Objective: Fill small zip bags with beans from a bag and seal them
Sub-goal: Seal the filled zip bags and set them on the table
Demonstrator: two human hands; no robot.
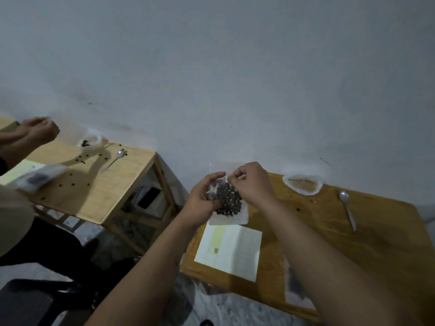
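Head view. Holding up one small clear plastic zip bag between two hands, over the far left part of one light brown wooden table. Gripping the bag's left side with the left hand, fingers curled behind the plastic and thumb lying across the front. Pinching the bag's top edge with the right hand, thumb and forefinger pressed together on the strip, the other fingers folded in. Showing through the plastic, one dense cluster of small dark round beans, too many to count. Hanging just above one white rectangular paper sheet; touching it or not, cannot tell.

Lying on the same table: one silver metal spoon to the right, well apart from the hands; one wide clear plastic bag at the far edge by the wall, mouth spread open; one flat clear bag with dark contents at the near edge; one single loose bean between the hands and the spoon.

Standing to the left, one second wooden table, bearing one second silver spoon, one open clear bag holding a few beans, one pile of clear packets and a scatter of loose beans, too small to count exactly. Hovering above its far left corner, another person's two hands, close together.
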